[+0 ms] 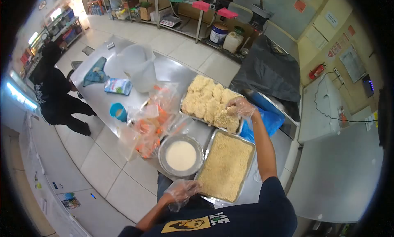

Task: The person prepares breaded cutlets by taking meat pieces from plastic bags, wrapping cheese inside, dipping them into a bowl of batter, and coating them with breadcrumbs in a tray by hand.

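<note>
Your right hand, in a clear plastic glove, is at one o'clock from the crumb tray, its fingers bent down onto a coated piece at the near right corner of the upper tray; you can't tell from here whether they grip it or have released it. That upper tray, full of other crumb-covered pieces, sits at eleven to twelve o'clock from the crumb tray on the metal desk. Your left hand, also gloved, is loosely curled at the crumb tray's seven-to-eight o'clock edge; whether it grasps the rim is unclear. The bowl of pale liquid stands just beside the crumb tray at nine to ten o'clock. Further out at ten, you have clear bags with orange contents, then a blue cup. A blue plastic bag lies at two o'clock.
</note>
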The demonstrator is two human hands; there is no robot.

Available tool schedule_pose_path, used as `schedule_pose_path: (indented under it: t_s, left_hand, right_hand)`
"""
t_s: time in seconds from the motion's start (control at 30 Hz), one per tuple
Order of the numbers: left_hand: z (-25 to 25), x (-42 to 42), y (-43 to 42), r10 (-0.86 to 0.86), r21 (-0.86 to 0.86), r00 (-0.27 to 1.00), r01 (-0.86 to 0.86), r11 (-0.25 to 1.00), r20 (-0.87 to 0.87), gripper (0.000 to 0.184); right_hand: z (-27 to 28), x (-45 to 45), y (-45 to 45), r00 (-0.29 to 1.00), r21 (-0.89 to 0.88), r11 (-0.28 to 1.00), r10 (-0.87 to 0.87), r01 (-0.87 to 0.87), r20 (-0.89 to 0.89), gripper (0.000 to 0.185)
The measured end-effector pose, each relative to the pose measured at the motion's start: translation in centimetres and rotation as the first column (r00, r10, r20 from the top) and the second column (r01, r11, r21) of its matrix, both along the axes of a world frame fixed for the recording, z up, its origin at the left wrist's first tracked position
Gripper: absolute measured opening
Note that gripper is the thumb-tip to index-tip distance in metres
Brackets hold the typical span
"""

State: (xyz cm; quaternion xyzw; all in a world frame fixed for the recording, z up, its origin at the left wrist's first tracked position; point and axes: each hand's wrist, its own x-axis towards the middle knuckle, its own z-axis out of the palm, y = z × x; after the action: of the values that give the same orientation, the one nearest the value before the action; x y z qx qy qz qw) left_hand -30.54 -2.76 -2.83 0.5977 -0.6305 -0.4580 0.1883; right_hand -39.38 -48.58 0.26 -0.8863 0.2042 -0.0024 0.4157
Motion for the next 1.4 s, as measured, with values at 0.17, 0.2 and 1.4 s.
schedule_pose_path:
  t_s: [0.17,0.2,1.4]
  left_hand:
    - [-0.8,4.5,4.4,0.503,0.219,0.722,-0.457,0.862,-0.475,0.025]
    - [0.9,5.6,4.4,0.547,0.279,0.650,-0.476,0.834,-0.528,0.023]
    - [-7.1,24.6,1.4,0.697,-0.343,0.653,-0.609,0.715,0.295,0.047]
  right_hand:
    - [0.3,10.2,-5.7,0.992,0.265,0.960,0.109,-0.089,-0.061,0.028]
    - [-1.0,11.7,-7.1,0.996,0.305,0.952,0.026,0.003,-0.090,0.027]
    - [-15.3,28.5,16.6,0.888,-0.115,0.911,-0.413,0.397,-0.201,0.026]
